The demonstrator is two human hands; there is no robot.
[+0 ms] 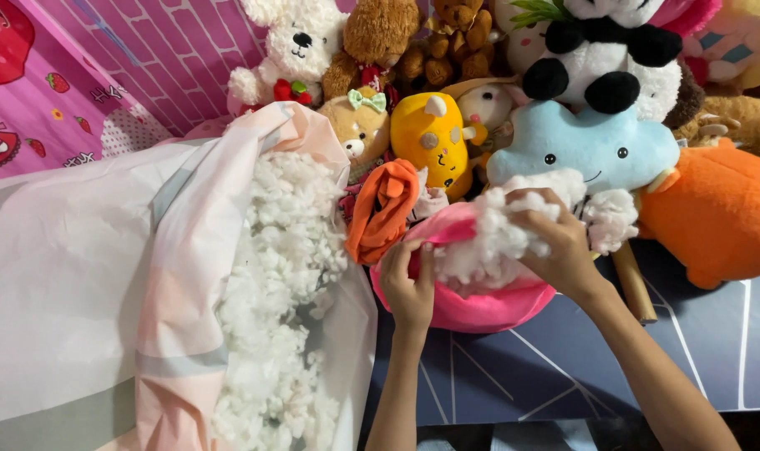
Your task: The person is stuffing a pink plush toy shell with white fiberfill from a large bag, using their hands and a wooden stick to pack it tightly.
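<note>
- Underneath, a dark blue mat (564, 367) lay below both hands, a pink brick-patterned wall (171, 50) beyond.
- Left hand (411, 288) pinched the pink plush shell (480, 309); right hand (559, 246) clutched white stuffing (488, 242) over its opening.
- Left of them sprawled a stuffing-filled cloth bag (104, 276); plush toys (434, 134) crowded behind.

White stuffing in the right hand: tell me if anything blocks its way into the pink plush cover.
Nothing visible does. The right hand presses the white stuffing at the pink plush cover opening, which the left hand holds open.
</note>
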